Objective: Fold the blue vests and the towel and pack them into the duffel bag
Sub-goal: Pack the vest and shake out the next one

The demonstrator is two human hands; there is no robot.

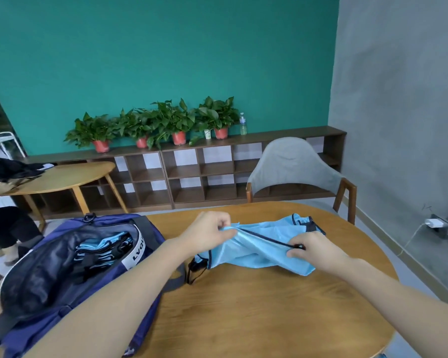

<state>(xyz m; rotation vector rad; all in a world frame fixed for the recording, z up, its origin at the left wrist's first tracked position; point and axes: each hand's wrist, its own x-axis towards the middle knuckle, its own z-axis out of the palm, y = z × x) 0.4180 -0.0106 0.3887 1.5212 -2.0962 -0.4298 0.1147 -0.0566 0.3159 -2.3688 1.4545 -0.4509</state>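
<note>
Both hands pinch light-blue vest (254, 250) with dark trim, left hand (208, 232) at bunched top edge, right hand (314, 251) at trim end, crumpled on wooden table (269, 306) beside open navy duffel bag (62, 267).

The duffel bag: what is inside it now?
Inside the open duffel bag lie folded blue vests with dark trim. The dark mesh flap covers the rest, so no towel can be seen.

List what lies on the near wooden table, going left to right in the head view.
Open navy fabric duffel bag with folded blue vests inside → left hand → light blue vest with dark trim → right hand.
</note>
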